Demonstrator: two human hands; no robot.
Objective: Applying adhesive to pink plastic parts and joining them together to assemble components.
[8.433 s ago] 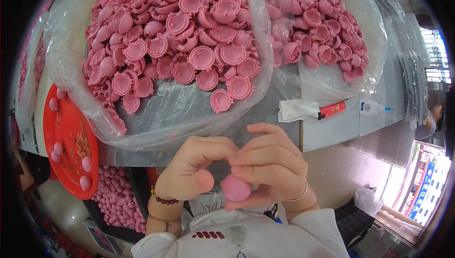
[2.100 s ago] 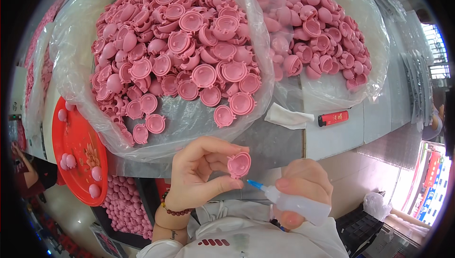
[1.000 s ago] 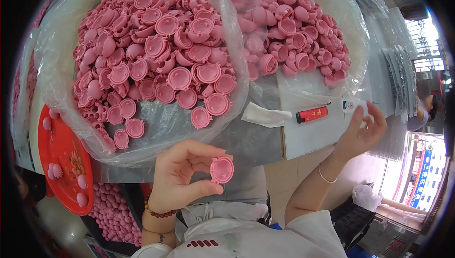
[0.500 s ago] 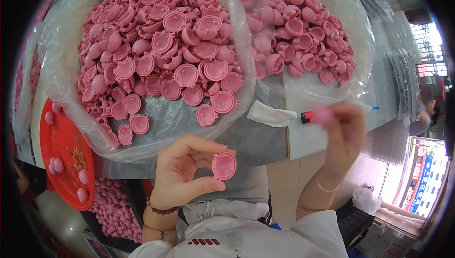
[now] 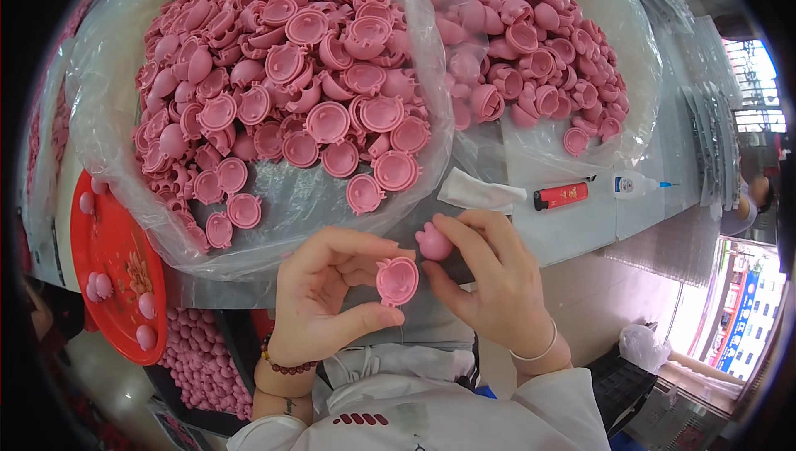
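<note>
My left hand (image 5: pixel 319 306) holds a pink plastic half-shell (image 5: pixel 397 281) between thumb and fingertips, its hollow side with a raised rim turned up. Just right of it, my right hand (image 5: pixel 493 277) pinches a pink rounded shell piece (image 5: pixel 433 242) with small bumps, its smooth side showing. A small gap parts the two pieces. Beyond my hands, a large pile of pink half-shells (image 5: pixel 274 78) lies in a clear plastic bag (image 5: pixel 332 235). To its right is a second pile of pink shell pieces (image 5: pixel 547 61) on plastic sheeting.
Right of centre on the table lie a folded white cloth (image 5: pixel 479 191), a red lighter (image 5: pixel 562 195) and a small clear bottle with a blue needle tip (image 5: pixel 634 184). At left, a red tray (image 5: pixel 112 244) carries several pink balls, above a dark crate of pink balls (image 5: pixel 199 360).
My right hand has come in from the right, beside the lighter, to the left hand, bringing the rounded shell piece. The left hand has barely moved.
</note>
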